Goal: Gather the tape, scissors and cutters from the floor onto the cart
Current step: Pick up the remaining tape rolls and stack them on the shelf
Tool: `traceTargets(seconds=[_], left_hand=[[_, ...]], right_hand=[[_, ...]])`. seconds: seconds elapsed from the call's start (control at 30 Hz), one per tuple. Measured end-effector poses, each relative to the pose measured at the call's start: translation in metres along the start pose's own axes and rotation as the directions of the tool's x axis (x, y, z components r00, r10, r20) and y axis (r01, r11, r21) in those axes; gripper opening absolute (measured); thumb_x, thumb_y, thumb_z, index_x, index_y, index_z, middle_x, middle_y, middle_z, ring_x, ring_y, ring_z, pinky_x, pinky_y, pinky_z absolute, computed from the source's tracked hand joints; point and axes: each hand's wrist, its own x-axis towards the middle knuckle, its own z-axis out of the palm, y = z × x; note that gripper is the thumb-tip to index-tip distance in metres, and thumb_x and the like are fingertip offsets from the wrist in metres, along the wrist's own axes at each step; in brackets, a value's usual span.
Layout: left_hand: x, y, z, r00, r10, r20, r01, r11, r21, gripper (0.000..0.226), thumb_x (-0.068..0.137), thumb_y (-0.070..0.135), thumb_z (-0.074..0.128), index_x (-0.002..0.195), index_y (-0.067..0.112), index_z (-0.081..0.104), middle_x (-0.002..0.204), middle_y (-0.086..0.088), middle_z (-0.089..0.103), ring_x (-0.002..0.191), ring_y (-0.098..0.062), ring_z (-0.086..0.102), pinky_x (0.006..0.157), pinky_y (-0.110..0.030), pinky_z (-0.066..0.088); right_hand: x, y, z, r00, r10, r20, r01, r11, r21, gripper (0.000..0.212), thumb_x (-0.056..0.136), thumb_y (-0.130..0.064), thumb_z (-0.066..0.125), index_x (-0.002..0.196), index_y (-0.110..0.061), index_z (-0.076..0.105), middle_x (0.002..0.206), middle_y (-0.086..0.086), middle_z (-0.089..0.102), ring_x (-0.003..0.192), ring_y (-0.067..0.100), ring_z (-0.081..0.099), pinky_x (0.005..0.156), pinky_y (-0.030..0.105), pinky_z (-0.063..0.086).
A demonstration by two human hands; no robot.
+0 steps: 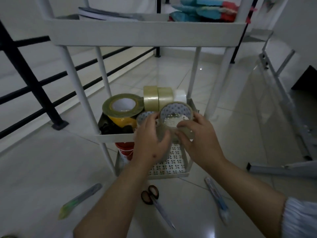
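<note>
Both hands hold a clear tape roll with a blue-patterned core over the front right of the white cart's middle shelf. My left hand grips its near left side and my right hand its right side. A second clear roll lies just left of it, partly hidden by my left hand. On the shelf sit a large yellow-green roll, two tan rolls and a white roll. Scissors, a green cutter and a blue cutter lie on the tiled floor.
The cart's top shelf holds papers and teal and red packets. Its bottom shelf has a patterned liner and a red container. A black railing stands left. Grey metal frames lie to the right.
</note>
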Motion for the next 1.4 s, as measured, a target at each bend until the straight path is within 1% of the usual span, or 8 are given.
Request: traceTargets(seconds=[0.13,0.27,0.37,0.5,0.63,0.97,1.23,1.4], left_hand=[[0.024,-0.005,0.006,1.0,-0.011,0.024,0.007,0.986,0.168,0.054,0.072,0.047,0.04,0.114,0.016,0.053,0.113,-0.005,0.061,0.111,-0.026,0.053,0.096,-0.054,0.04],[0.036,-0.006,0.01,0.998,-0.037,0.047,0.025,0.971,0.239,0.05,0.081,0.037,0.053,0.13,0.029,0.046,0.127,0.0,0.058,0.127,-0.025,0.043,0.106,-0.056,0.028],[0.037,-0.003,0.012,0.997,-0.056,0.048,0.038,0.95,0.309,0.05,0.084,0.031,0.056,0.133,0.032,0.044,0.132,0.001,0.054,0.131,-0.024,0.037,0.109,-0.055,0.02],[0.03,-0.005,0.015,0.995,-0.06,0.073,0.029,0.928,0.371,0.047,0.086,0.032,0.056,0.132,0.03,0.045,0.13,-0.001,0.054,0.132,-0.02,0.031,0.11,-0.049,0.014],[0.028,-0.009,0.02,0.998,-0.045,0.05,0.022,0.92,0.391,0.043,0.088,0.035,0.05,0.131,0.031,0.047,0.135,-0.001,0.052,0.137,-0.02,0.026,0.111,-0.055,0.013],[0.02,-0.017,0.021,0.988,-0.045,0.147,-0.038,0.854,0.519,0.049,0.092,0.036,0.044,0.14,0.029,0.033,0.146,0.011,0.041,0.144,-0.015,0.012,0.111,-0.064,0.002],[-0.023,-0.048,0.014,0.989,0.136,-0.053,-0.099,0.89,0.445,0.05,0.079,0.031,0.039,0.124,0.013,0.054,0.137,-0.015,0.05,0.135,-0.028,0.022,0.106,-0.066,0.021],[-0.07,-0.085,0.016,0.986,0.146,-0.081,-0.102,0.911,0.4,0.046,0.077,0.022,0.044,0.122,0.017,0.049,0.138,-0.016,0.042,0.134,-0.033,0.023,0.107,-0.061,0.026]], right_hand=[[0.01,0.007,0.006,0.999,-0.025,-0.038,0.021,0.996,-0.089,0.019,0.083,-0.013,0.06,0.099,-0.008,0.068,0.111,0.022,0.058,0.095,0.041,0.058,0.083,0.037,0.052],[0.019,0.007,0.003,0.999,-0.018,0.032,0.019,0.998,-0.052,0.053,0.091,-0.02,0.05,0.14,-0.027,0.032,0.116,-0.015,0.054,0.094,0.0,0.058,0.077,0.01,0.051],[0.015,0.004,0.002,0.993,-0.039,0.11,0.076,0.93,-0.358,0.036,0.077,-0.007,0.065,0.113,-0.007,0.061,0.118,0.023,0.061,0.095,0.041,0.062,0.063,0.046,0.056],[0.014,0.002,0.001,0.976,0.038,0.214,0.098,0.801,-0.591,0.035,0.059,-0.016,0.081,0.093,-0.012,0.072,0.107,0.022,0.068,0.103,0.043,0.061,0.052,0.041,0.056],[0.015,0.013,0.012,0.95,0.025,0.311,0.153,0.831,-0.535,0.04,0.091,-0.012,0.048,0.131,-0.01,0.044,0.145,0.019,0.034,0.136,0.038,0.027,0.09,0.048,0.049],[0.019,0.019,0.024,0.908,0.094,0.408,0.13,0.863,-0.488,0.048,0.092,-0.009,0.042,0.139,-0.008,0.03,0.151,0.021,0.024,0.141,0.044,0.011,0.109,0.055,0.033],[-0.029,0.014,0.042,0.903,-0.43,0.017,0.412,0.852,-0.324,0.029,0.081,-0.021,0.047,0.109,-0.014,0.053,0.107,0.013,0.067,0.093,0.028,0.052,0.07,0.036,0.047],[-0.071,0.03,0.078,0.888,-0.266,0.376,0.35,0.92,-0.176,0.035,0.074,-0.027,0.046,0.104,-0.011,0.055,0.092,0.01,0.066,0.078,0.027,0.061,0.062,0.035,0.054]])
